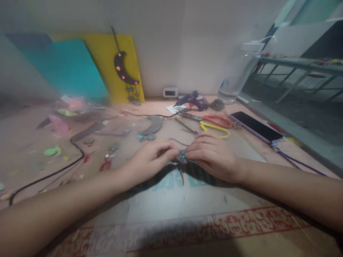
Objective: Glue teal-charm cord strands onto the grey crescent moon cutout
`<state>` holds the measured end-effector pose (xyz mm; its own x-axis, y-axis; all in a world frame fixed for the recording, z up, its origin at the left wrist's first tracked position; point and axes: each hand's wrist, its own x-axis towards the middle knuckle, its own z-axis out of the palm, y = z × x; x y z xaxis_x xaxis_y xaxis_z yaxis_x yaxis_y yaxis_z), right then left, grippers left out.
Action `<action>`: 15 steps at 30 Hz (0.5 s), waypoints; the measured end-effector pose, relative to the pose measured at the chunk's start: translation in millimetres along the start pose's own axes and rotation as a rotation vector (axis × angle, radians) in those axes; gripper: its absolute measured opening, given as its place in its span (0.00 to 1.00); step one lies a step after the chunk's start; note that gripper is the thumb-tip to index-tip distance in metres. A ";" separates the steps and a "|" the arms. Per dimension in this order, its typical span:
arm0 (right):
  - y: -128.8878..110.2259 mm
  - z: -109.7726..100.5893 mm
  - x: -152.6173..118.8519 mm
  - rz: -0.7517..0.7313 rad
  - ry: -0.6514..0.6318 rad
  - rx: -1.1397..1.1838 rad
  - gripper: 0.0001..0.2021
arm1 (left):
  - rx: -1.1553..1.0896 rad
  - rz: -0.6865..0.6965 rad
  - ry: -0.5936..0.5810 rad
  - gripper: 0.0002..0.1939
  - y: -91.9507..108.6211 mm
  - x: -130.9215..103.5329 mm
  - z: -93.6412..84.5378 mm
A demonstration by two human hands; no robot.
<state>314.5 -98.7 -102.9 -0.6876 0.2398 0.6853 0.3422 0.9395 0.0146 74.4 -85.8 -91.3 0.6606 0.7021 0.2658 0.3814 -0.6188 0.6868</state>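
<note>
Head view: grey-and-turquoise piece point(183, 156), between left hand point(152, 157) and right hand point(214, 156), both pinched on it, presumably for steadiness; orange-handled scissors point(205, 119), beyond right hand, likely laid within reach.

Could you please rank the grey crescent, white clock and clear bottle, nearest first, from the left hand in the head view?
1. Grey crescent: just beyond the left hand.
2. White clock: back, by the wall.
3. Clear bottle: back right.
</note>
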 end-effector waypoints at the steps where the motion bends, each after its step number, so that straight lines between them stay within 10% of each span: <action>1: -0.1 0.5 -0.1 0.003 -0.005 -0.001 0.06 | -0.039 -0.019 -0.023 0.12 1.6 -0.1 -0.2; 15: 3.4 4.3 -3.9 0.391 -0.001 0.104 0.09 | -0.240 -0.224 0.108 0.12 -6.9 4.3 3.3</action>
<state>315.6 -95.4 -108.6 -0.5191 0.5845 0.6236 0.5120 0.7968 -0.3207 76.7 -79.7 -97.1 0.5006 0.8524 0.1513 0.3378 -0.3532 0.8724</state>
